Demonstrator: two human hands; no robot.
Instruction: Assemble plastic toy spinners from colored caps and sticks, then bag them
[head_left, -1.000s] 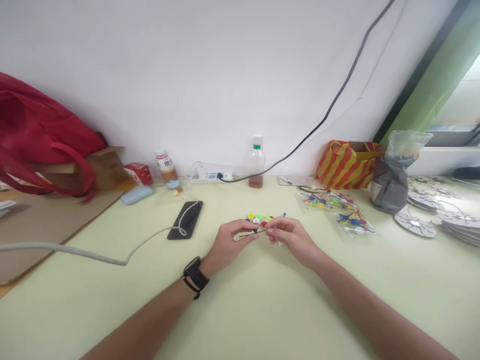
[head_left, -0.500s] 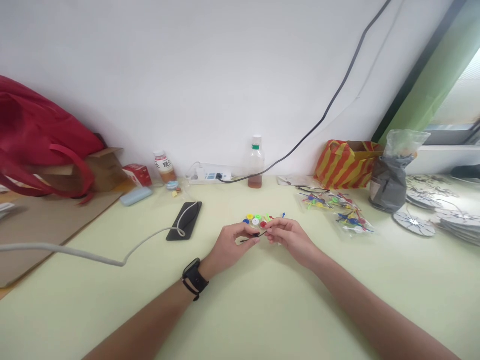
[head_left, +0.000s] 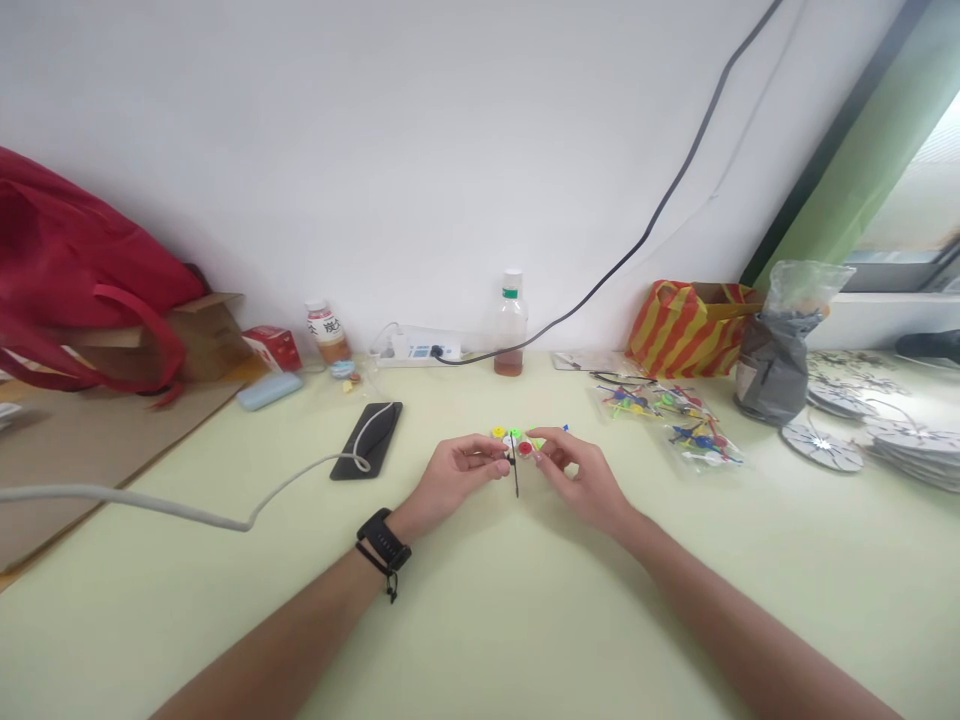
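Between thumb and fingertips, my left hand (head_left: 469,470) pinches a thin black plastic pointer (head_left: 515,478), which hangs roughly upright above the table. My right hand (head_left: 577,470) is just to its right, thumb and index finger apart, with nothing visible between them. Behind the fingertips lie small coloured plastic discs, among them a red disc (head_left: 526,449), a yellow disc (head_left: 499,432) and a green disc (head_left: 516,433). A white disc is partly hidden by the pointer. A blue arrow (head_left: 566,428) sticks out beyond my right hand.
Left of my hands a black phone (head_left: 366,441) lies with a grey cable across it. Clear bags of coloured arrows and discs (head_left: 705,445) lie to the right, near round grey discs (head_left: 823,447). A bottle (head_left: 510,325) and power strip (head_left: 412,346) stand along the wall.
The black pointer has turned from nearly level to upright in my left hand. My right hand has let go of its end and moved slightly away, its fingers parting.
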